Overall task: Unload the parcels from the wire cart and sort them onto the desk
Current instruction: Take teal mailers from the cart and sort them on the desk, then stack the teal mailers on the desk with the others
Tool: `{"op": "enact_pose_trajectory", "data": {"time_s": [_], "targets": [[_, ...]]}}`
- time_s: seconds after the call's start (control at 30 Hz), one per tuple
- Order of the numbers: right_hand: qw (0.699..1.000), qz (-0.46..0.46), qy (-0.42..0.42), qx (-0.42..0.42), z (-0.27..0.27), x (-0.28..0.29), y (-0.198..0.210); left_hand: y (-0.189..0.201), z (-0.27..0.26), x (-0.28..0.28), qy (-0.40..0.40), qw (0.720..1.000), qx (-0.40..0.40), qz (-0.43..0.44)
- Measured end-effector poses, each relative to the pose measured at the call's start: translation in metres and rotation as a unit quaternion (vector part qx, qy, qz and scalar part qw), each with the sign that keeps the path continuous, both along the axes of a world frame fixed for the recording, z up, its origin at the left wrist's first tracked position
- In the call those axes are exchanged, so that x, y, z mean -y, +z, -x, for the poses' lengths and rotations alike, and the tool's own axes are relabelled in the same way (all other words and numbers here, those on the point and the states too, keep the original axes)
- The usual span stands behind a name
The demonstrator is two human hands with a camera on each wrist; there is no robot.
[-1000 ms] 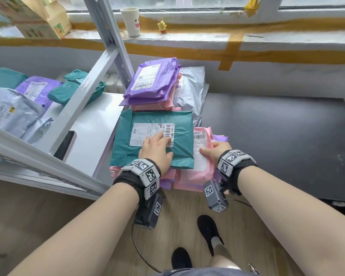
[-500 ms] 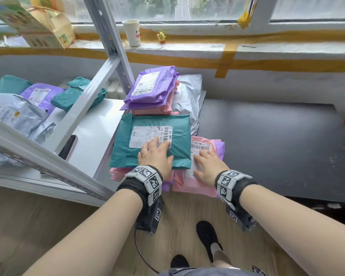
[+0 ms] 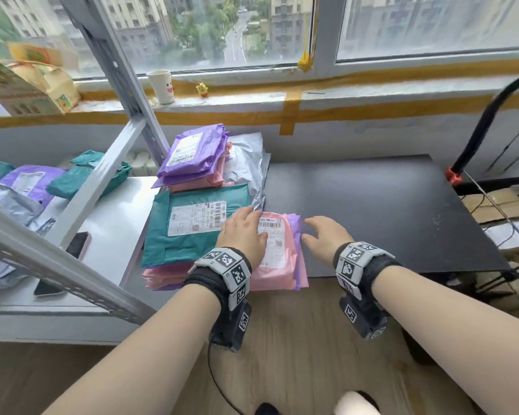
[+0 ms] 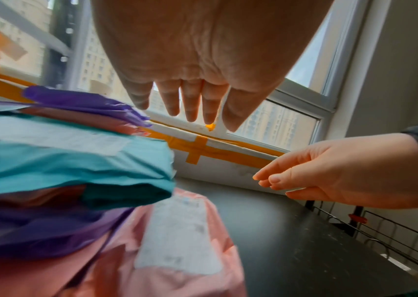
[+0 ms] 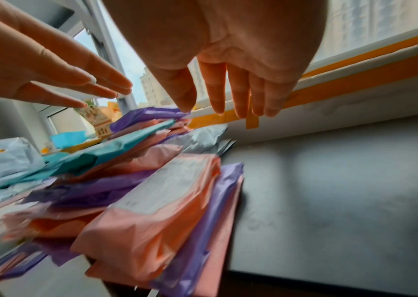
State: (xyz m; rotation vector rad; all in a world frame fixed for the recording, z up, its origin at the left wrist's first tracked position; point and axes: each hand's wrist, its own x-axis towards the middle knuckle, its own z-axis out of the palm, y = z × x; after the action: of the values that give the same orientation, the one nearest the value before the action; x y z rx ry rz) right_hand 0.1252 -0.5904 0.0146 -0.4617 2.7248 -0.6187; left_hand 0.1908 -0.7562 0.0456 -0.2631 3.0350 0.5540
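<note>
A teal parcel (image 3: 192,223) tops a pile at the left end of the black desk (image 3: 372,211). A pink parcel (image 3: 277,253) with a white label lies to its right on purple and pink ones. My left hand (image 3: 243,232) is open, fingers straight, over the seam between the teal and pink parcels. The left wrist view shows its fingers (image 4: 190,100) lifted clear of the teal parcel (image 4: 75,164). My right hand (image 3: 327,235) is open and empty above the desk, just right of the pile's purple edge. Its fingers (image 5: 228,96) hover over the pink parcel (image 5: 157,211).
Behind the pile are a purple parcel (image 3: 192,154) on pink ones and a grey parcel (image 3: 249,163). A grey rack strut (image 3: 102,175) crosses the white shelf (image 3: 114,217), which holds a phone (image 3: 77,245) and more parcels (image 3: 27,181). Black wire framing (image 4: 380,231) stands beyond the desk's right end.
My left hand left the teal parcel's label and moved right over the pink parcel. My right hand came off the pink parcel and shifted right. Both lifted; the head view tilted up.
</note>
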Motion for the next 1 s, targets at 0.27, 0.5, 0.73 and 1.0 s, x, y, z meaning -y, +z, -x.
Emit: {"op": "enact_pose_trajectory", "data": {"time_s": [0.27, 0.5, 0.73, 1.0], "targets": [[0.997, 0.029, -0.074, -0.026, 0.010, -0.102, 0.035, 0.030, 0.031, -0.097, -0.068, 0.998, -0.017, 0.001], [0.970, 0.069, -0.233, -0.012, -0.001, -0.262, 0.047, 0.046, 0.060, -0.247, -0.164, 0.986, 0.000, -0.012], [0.938, 0.052, -0.342, -0.002, -0.034, -0.406, 0.046, 0.043, 0.070, -0.388, -0.251, 0.967, 0.043, -0.007], [0.878, 0.082, -0.468, 0.054, -0.066, -0.519, 0.026, 0.034, 0.085, -0.503, -0.342, 0.937, 0.075, 0.010]]}}
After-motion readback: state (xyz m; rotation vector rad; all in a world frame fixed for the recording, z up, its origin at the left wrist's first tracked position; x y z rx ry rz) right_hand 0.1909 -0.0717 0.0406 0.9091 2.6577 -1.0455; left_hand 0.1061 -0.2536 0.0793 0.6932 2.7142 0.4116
